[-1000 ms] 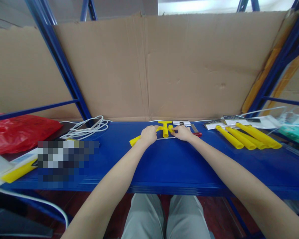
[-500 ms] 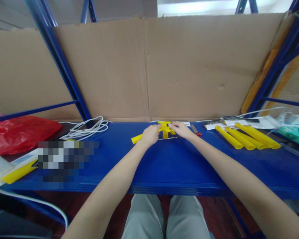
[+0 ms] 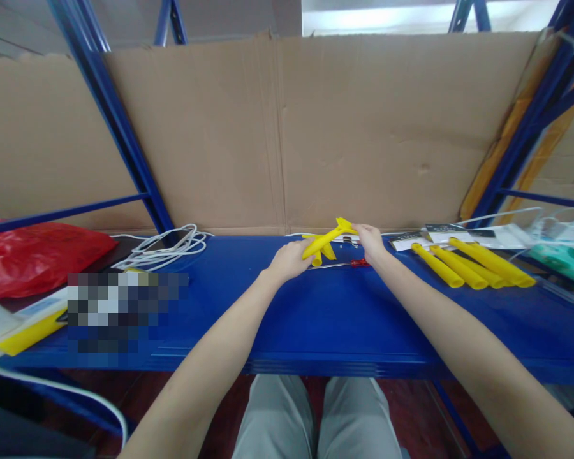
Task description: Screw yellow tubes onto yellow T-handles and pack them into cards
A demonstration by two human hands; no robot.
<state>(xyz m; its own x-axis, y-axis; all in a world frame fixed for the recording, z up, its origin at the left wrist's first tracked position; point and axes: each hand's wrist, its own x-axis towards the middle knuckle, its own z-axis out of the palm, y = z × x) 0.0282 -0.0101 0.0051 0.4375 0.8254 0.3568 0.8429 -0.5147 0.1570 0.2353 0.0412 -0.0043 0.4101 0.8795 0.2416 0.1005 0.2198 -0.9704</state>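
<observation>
Both hands are on a yellow plastic tube (image 3: 326, 241) with a flared, winged end, held tilted above the blue shelf. My left hand (image 3: 291, 259) is closed around its lower left end. My right hand (image 3: 370, 242) has its fingers pinched at the winged upper right end. Beneath the tube lies another yellow plastic piece (image 3: 317, 259), partly covered by it. A screwdriver with a red handle (image 3: 361, 262) lies just in front, its thin shaft pointing left, close to my right hand.
Several yellow tubes (image 3: 463, 268) lie on the right by white-and-black packaging (image 3: 406, 243). To the left are a coiled white cable (image 3: 172, 245), a red plastic bag (image 3: 43, 258) and a blurred-out patch. A cardboard panel (image 3: 363, 134) stands behind the blue shelf (image 3: 316, 319).
The winged yellow tube has been raised and turned, its winged end now up to the right. My right hand has moved right and slightly up with it, uncovering the screwdriver handle.
</observation>
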